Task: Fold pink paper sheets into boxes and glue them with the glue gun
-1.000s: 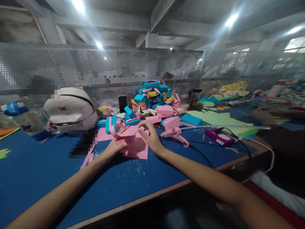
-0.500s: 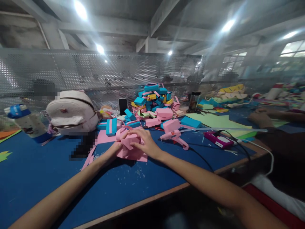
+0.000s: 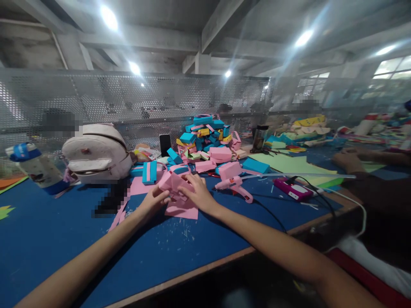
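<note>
Pink folded paper (image 3: 173, 185), shaped like a small box with loose flaps, is held between my two hands above the blue table. My left hand (image 3: 154, 200) is closed on its left side, fingertips curled against the lower edge. My right hand (image 3: 199, 193) grips the right side, thumb pressed on the front and fingers behind. A flat pink sheet (image 3: 183, 210) lies on the table just beneath. Right of my right hand rests a pink glue gun (image 3: 236, 186). A blue paper box with a pink band (image 3: 149, 172) stands behind my left hand.
Blue, pink and yellow paper boxes (image 3: 205, 139) are heaped at the back. A white backpack (image 3: 98, 154) and a bottle (image 3: 38, 169) stand left. A purple power strip (image 3: 293, 189), its cables and green sheets (image 3: 298, 164) lie right. A co-worker's hands (image 3: 348, 160) are far right.
The pink paper has been turned in my hands, and its curved strip on top no longer shows. My left hand has shifted slightly down and left, its fingers now showing in front.
</note>
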`<action>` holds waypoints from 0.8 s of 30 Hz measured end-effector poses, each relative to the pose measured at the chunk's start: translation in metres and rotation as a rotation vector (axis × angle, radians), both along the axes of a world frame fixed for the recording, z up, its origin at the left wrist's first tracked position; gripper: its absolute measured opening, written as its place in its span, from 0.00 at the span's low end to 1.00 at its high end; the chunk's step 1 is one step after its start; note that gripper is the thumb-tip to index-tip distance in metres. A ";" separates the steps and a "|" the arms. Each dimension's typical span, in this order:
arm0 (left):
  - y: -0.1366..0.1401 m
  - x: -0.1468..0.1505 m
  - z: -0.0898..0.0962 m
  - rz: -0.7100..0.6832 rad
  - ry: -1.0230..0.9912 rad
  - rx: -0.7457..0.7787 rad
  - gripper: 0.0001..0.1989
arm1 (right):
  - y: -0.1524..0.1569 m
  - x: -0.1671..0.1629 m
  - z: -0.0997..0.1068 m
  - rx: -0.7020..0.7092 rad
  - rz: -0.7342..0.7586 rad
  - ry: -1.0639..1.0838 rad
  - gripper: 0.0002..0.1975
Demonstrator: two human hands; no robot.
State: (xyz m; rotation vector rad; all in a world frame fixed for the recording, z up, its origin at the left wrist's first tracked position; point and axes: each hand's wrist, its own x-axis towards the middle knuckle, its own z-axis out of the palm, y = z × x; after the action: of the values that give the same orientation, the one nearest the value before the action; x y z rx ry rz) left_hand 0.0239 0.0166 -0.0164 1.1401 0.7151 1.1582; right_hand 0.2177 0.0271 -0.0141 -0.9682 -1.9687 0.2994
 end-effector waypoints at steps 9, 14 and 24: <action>0.002 -0.002 -0.001 0.174 0.206 0.156 0.11 | 0.003 -0.002 -0.002 -0.052 0.044 0.023 0.14; 0.001 -0.001 0.002 0.192 0.285 0.193 0.13 | 0.002 -0.002 -0.004 -0.072 0.037 0.019 0.15; -0.004 0.005 0.001 0.220 0.380 0.267 0.19 | 0.000 -0.006 -0.013 -0.090 0.208 -0.001 0.24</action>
State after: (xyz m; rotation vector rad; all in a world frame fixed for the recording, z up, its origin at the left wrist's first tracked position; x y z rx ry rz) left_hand 0.0285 0.0130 -0.0151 1.5617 1.0178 1.2613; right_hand 0.2122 0.0267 -0.0276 -0.8195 -2.0748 0.5085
